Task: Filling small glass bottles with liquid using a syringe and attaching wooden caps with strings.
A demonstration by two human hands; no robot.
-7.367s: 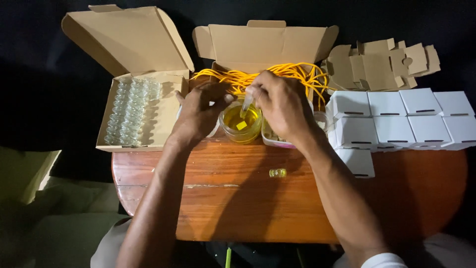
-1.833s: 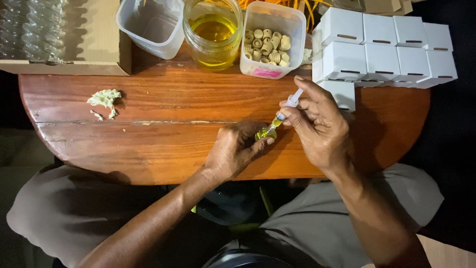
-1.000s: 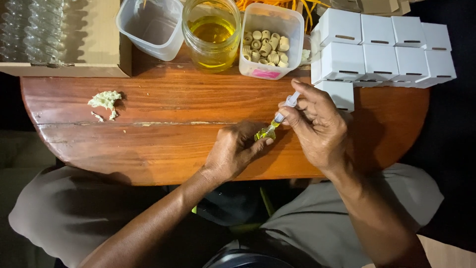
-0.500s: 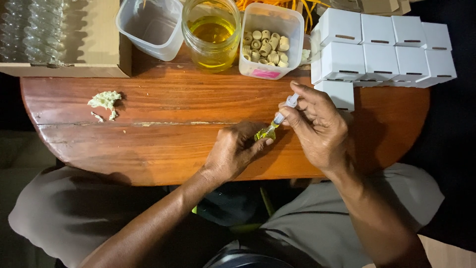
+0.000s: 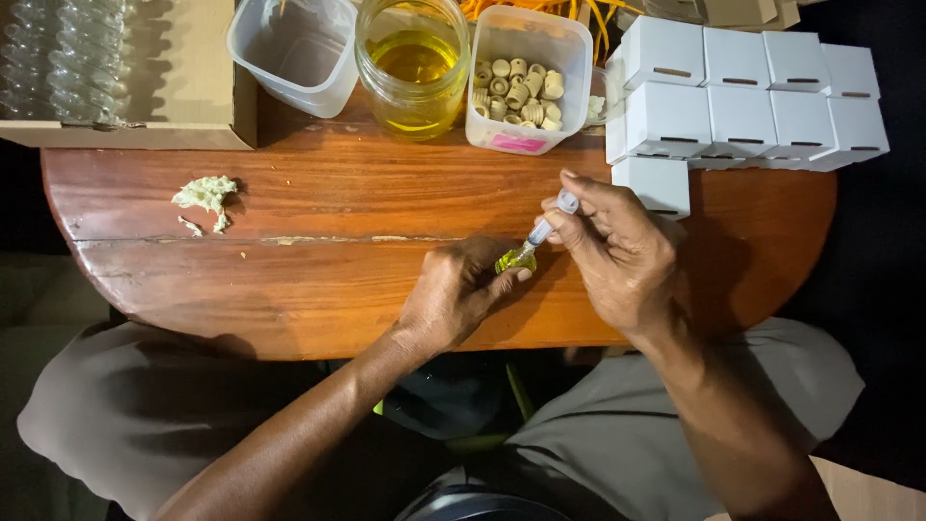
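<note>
Your wooden table (image 5: 318, 289) carries a cardboard box (image 5: 193, 96), a clear tub (image 5: 289, 53), an oil jar (image 5: 413, 68), a tub of caps (image 5: 526, 82), white boxes (image 5: 743, 106) and a crumpled wad (image 5: 204, 193).

Yellow oil fills the clear jar (image 5: 412, 68), the vial (image 5: 514, 260) glows yellow-green, the boxes (image 5: 743, 101) are white, the corks (image 5: 519, 85) beige, the desk (image 5: 318, 280) reddish-brown.

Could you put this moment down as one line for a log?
left hand: holds vial | right hand: syringe tip at vial | behind: oil jar
</note>
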